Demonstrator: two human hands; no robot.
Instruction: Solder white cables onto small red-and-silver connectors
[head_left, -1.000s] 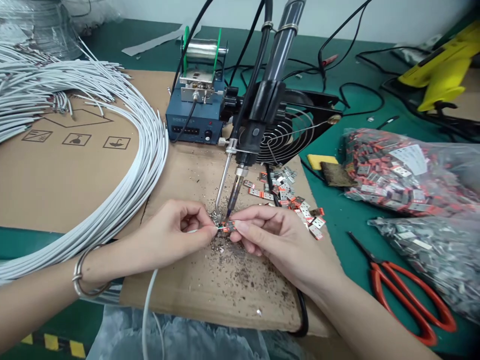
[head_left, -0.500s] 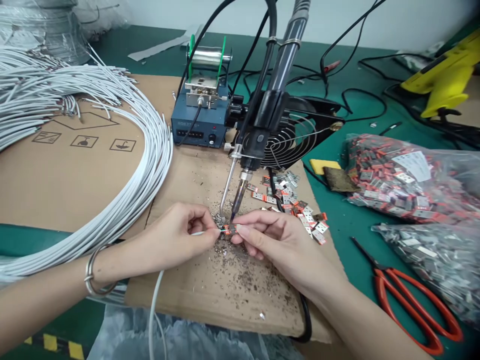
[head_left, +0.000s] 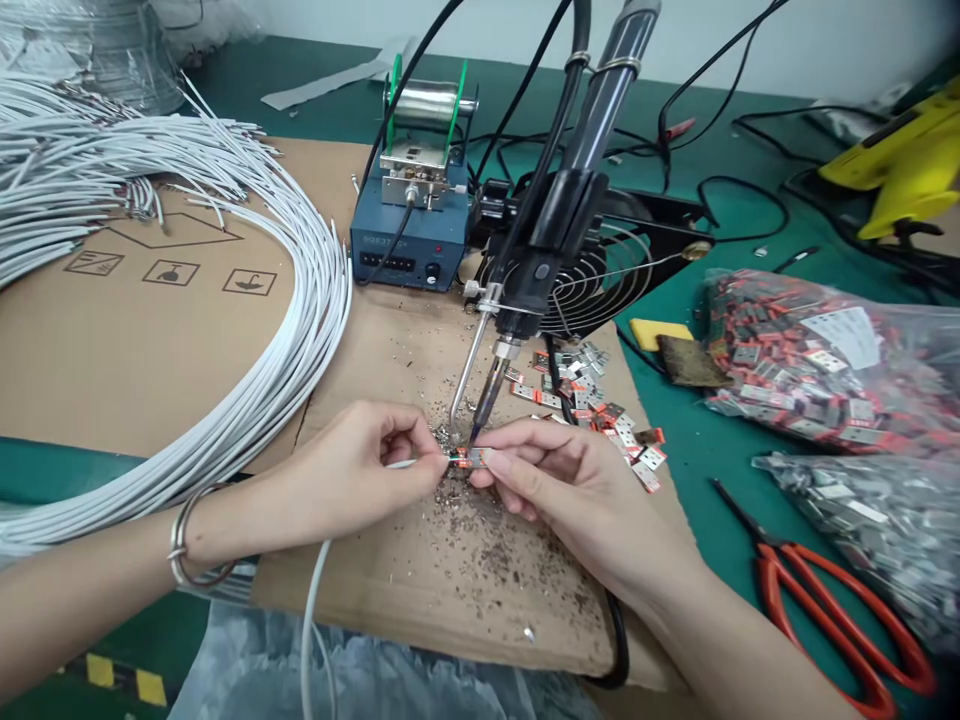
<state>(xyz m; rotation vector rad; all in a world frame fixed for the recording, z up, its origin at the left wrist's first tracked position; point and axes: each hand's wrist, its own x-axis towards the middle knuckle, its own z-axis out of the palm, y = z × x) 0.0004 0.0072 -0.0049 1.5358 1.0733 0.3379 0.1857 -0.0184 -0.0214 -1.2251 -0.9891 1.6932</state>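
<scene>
My left hand (head_left: 382, 462) pinches a white cable (head_left: 313, 590) close to its stripped end, and the rest of the cable hangs down over the cardboard's near edge. Between thumb and fingers my right hand (head_left: 551, 475) grips a small USB connector (head_left: 474, 458) with an orange-red insert. The cable's thin wires meet the connector's left end. Just above that spot is the tip of a mounted soldering iron (head_left: 486, 400); whether it touches cannot be made out. A thin metal solder feed tube (head_left: 469, 370) slants down beside the iron.
A big bundle of white cables (head_left: 300, 330) curves across the left. Behind stands a blue solder feeder (head_left: 409, 245), with a black fan (head_left: 600, 280) beside it. Loose connectors (head_left: 622, 435), bagged parts (head_left: 810, 370) and red-handled scissors (head_left: 832, 610) lie to the right. Dark crumbs litter the cardboard (head_left: 375, 590).
The whole view has shifted slightly, so the bench things appear a little farther right. Both hands keep their grips on cable and connector, beneath the iron tip.
</scene>
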